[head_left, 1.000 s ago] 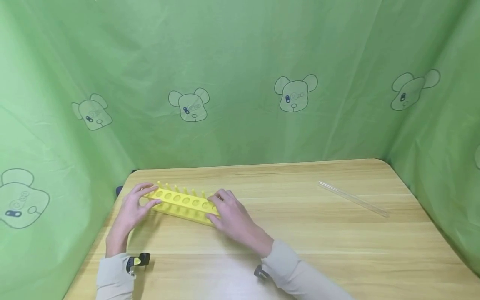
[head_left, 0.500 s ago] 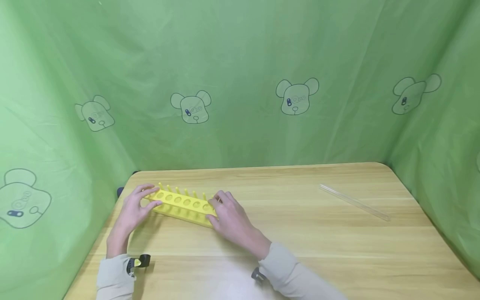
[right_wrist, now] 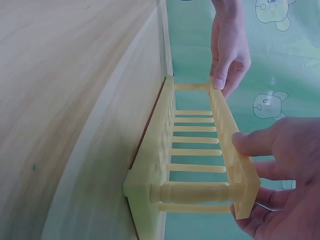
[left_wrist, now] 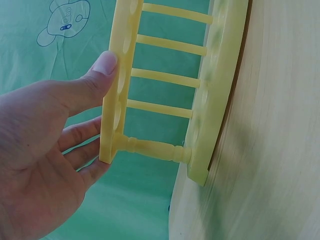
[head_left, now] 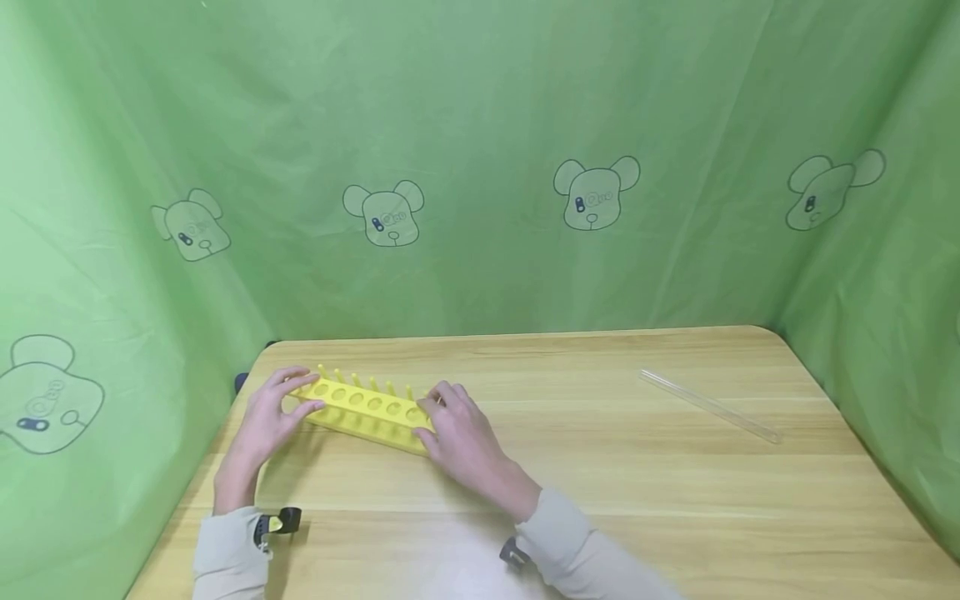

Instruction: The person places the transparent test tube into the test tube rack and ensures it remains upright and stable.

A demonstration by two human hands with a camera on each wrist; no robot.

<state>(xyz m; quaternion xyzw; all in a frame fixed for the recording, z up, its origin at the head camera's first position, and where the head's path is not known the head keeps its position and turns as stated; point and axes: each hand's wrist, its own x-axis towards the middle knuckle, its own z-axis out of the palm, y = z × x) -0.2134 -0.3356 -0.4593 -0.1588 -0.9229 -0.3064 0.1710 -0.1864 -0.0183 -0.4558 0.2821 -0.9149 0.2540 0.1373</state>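
Observation:
A yellow test tube rack with a row of round holes and a row of pegs along its back lies on the left side of the table, slanting down toward the right. Its left end is gripped by my left hand, thumb on the near edge of the top plate and fingers at the far edge, as the left wrist view also shows. My right hand holds the right end the same way. In the right wrist view the rack's base appears to rest on the tabletop. Its holes hold no tubes.
A clear glass tube lies slanted on the right side of the wooden table. Green curtains printed with bear heads stand behind the table and at both sides. Black wrist cameras sit at the cuffs.
Both hands keep their grip on the rack, which stays in place. The head view has shifted slightly; nothing else visibly moves.

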